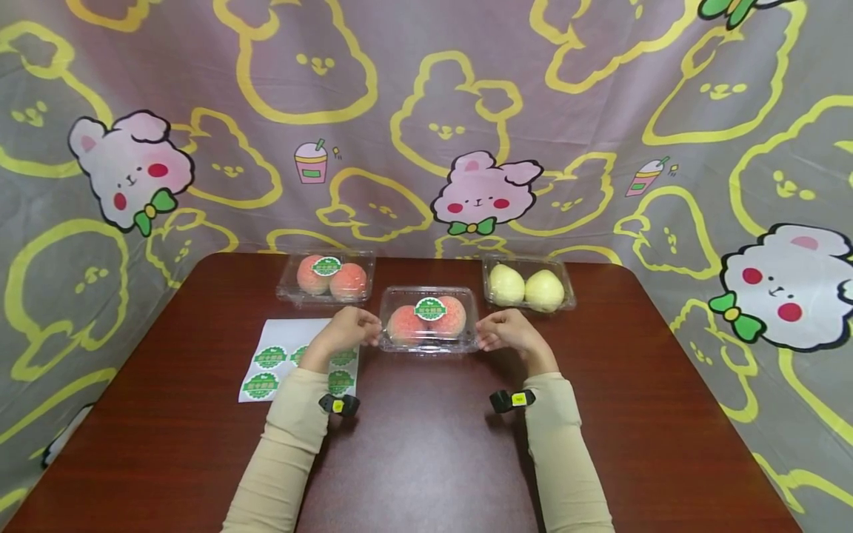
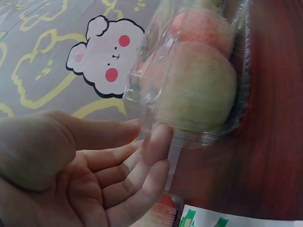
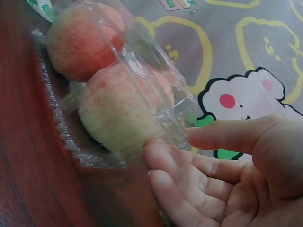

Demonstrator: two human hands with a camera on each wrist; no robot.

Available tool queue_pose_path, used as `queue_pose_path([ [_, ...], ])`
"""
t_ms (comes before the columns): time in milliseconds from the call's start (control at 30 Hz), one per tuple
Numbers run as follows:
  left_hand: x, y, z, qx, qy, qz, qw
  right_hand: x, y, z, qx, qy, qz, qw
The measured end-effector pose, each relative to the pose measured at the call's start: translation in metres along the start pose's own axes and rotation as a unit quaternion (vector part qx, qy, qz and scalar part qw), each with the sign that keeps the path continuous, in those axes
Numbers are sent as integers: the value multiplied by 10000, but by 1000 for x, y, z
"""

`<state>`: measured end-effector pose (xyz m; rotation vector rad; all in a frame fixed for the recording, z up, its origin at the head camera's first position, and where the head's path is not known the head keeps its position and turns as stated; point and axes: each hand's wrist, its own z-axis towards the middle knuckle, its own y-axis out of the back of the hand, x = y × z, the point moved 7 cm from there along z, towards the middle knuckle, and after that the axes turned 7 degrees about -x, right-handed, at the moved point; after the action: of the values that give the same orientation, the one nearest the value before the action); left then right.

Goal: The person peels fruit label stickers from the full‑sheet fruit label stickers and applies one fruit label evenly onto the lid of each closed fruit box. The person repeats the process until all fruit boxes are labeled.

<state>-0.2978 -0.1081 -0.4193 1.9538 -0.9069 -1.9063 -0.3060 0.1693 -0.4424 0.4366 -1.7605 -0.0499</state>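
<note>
In the head view, a clear plastic box with two peaches in it is in the middle, a round green-and-white sticker on its lid. My left hand pinches its left end between thumb and fingertips; my right hand does the same at the right end. The left wrist view shows the left thumb and forefinger at the box's corner, close to a greenish-pink peach. From the right wrist, the right thumb lies against the clear wall, fingertips under the corner near another peach.
Behind on the left stands a stickered box of peaches. A box with two pale yellow fruits sits at the back right. The sticker sheet lies partly under my left forearm. A patterned cloth hangs round the brown table.
</note>
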Motion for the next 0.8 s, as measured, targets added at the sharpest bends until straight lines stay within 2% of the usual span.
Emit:
queue_pose_path([
  [133, 0, 0, -1, 29, 50, 43, 10000, 0, 0, -1, 99, -56, 0, 9999],
  [300, 0, -1, -7, 486, 125, -58, 9987, 0, -1, -7, 744, -28, -215, 9970],
  [433, -2, -1, -9, 679, 138, -196, 9974, 0, -2, -11, 1160, 103, -434, 9922],
  [533, -2, -3, -8, 664, 183, -272, 9973, -1, -4, -11, 1178, 59, -507, 9917],
  [800, 1, -7, -4, 463, 394, -279, 9978, 1, -5, -12, 767, -136, -483, 9958],
])
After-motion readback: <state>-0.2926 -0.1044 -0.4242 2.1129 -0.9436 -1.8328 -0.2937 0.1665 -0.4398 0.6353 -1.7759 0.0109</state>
